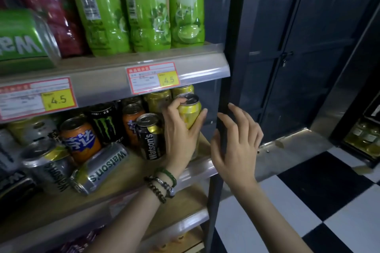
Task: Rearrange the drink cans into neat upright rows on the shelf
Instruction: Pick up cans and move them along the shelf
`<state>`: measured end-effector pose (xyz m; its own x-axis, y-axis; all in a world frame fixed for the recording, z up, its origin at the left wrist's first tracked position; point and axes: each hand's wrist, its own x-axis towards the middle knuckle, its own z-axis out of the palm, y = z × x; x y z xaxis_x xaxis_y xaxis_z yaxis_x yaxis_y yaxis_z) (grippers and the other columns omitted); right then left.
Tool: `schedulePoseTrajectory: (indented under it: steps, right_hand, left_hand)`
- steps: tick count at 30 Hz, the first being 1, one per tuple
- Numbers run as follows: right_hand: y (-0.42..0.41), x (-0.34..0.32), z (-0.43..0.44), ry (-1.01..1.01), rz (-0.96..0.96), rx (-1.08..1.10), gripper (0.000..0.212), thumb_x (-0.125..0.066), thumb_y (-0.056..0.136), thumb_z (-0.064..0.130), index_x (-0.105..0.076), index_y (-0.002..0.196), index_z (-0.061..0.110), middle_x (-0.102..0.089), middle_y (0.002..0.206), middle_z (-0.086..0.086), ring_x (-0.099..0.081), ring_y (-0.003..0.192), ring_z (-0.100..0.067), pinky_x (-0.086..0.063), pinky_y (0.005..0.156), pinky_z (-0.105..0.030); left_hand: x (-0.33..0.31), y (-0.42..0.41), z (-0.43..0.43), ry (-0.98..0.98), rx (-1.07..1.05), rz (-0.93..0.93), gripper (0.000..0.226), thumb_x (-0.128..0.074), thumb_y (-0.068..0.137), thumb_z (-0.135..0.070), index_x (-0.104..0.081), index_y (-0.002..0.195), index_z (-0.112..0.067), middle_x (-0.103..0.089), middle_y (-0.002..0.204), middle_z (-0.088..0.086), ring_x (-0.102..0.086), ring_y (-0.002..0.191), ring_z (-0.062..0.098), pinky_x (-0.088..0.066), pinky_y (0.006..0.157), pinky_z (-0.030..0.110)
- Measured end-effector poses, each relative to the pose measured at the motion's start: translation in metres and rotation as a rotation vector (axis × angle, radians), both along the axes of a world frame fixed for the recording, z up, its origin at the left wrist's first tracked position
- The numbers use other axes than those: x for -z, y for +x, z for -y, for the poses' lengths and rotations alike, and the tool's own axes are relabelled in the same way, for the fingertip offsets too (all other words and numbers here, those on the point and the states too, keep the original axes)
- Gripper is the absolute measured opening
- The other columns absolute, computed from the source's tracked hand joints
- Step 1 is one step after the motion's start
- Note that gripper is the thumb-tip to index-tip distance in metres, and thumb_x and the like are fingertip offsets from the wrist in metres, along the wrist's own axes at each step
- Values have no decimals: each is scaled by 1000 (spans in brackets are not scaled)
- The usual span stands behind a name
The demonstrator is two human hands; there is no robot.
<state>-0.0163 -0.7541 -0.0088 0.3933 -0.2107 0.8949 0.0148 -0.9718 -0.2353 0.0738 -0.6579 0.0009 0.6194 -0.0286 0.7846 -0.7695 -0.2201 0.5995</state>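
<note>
The yellow can (189,113) sits tilted at the right end of the shelf (202,172), wrapped by the left hand (181,131), fingers over its rim and thumb along its right side. Just left of it, touching the hand, stands a black Watson's can (151,136), leaning slightly. Behind are two more yellow cans (158,99), partly hidden by the price strip. I count two orange cans (79,139), one black Monster can (106,123), and a silver Watson's can (102,167) lying on its side at the front edge, with another silver can (46,162) tilted beside it; further left the cans blur together.

The right hand (236,146) hangs open, fingers spread, holding nothing, just in front of the dark shelf post (223,96). Bare wood shows at the shelf's right front corner. Three green bottles (144,6) stand on the shelf above.
</note>
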Motion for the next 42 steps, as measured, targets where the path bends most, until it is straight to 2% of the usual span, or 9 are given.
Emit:
schedulePoseTrajectory:
  steps: [7, 11, 13, 17, 21, 25, 28, 33, 42]
  right_hand:
    - [-4, -1, 12, -18, -46, -59, 44, -59, 87, 19, -48, 130, 17, -40, 149, -8, -41, 133, -28, -30, 107, -43]
    - [-8, -1, 14, 31, -69, -74, 46, -60, 87, 18, -48, 131, 15, -41, 151, -9, -41, 133, -29, -32, 106, -45]
    - [-10, -1, 15, 56, -75, -79, 45, -57, 88, 20, -48, 131, 15, -41, 151, -11, -41, 133, -29, -32, 106, -45]
    - [-13, 0, 15, 51, -107, -82, 45, -54, 88, 23, -47, 132, 15, -42, 151, -11, -42, 132, -30, -33, 105, -48]
    - [-15, 2, 14, 34, -124, -83, 45, -53, 89, 24, -47, 133, 14, -43, 150, -11, -43, 130, -29, -32, 106, -45]
    - [-16, 2, 14, 49, -129, -90, 45, -52, 89, 24, -47, 133, 14, -44, 149, -11, -43, 130, -29, -31, 106, -44]
    - [-16, 2, 15, 47, -130, -91, 45, -52, 90, 25, -47, 133, 14, -44, 149, -11, -43, 130, -29, -30, 106, -43]
    - [-14, 2, 14, 22, -124, -94, 44, -52, 91, 25, -47, 133, 14, -43, 149, -12, -44, 129, -29, -31, 105, -45]
    - [-15, 3, 17, 1, -161, -92, 44, -52, 91, 25, -49, 133, 12, -42, 151, -13, -44, 128, -31, -31, 105, -45]
  left_hand:
    - [5, 5, 16, -6, -85, -11, 56, -69, 89, -39, -37, 130, -17, -44, 129, 12, -48, 123, 23, -43, 103, 38]
    - [14, -1, 7, 40, -29, -22, 88, -78, 84, -27, -19, 148, -16, -24, 150, 1, -31, 144, 23, -31, 117, 37]
    - [29, -9, -2, 60, 45, -133, 106, -81, 81, -17, -4, 153, -24, -12, 161, -1, -20, 150, 19, -25, 121, 39]
    - [48, -18, -18, 144, 116, -360, 120, -78, 79, -5, 10, 152, -42, -21, 163, 6, -27, 148, 16, -32, 117, 46]
    - [53, -15, -22, 259, 56, -477, 100, -79, 82, -20, -11, 156, -19, -39, 154, 8, -42, 139, 22, -38, 112, 42]
    - [49, -13, -19, 324, -97, -455, 86, -84, 74, -29, -37, 143, -8, -45, 138, 11, -46, 130, 27, -38, 104, 32]
    - [48, -15, -9, 336, -194, -419, 85, -87, 70, -33, -40, 138, -9, -47, 133, 11, -50, 124, 30, -47, 96, 40]
    - [45, -17, 3, 404, -343, -427, 82, -83, 73, -43, -36, 133, -13, -53, 129, 7, -59, 115, 27, -51, 78, 41]
    - [45, -13, 15, 368, -391, -467, 88, -80, 71, -51, -31, 135, -16, -49, 131, 7, -53, 120, 26, -52, 81, 43]
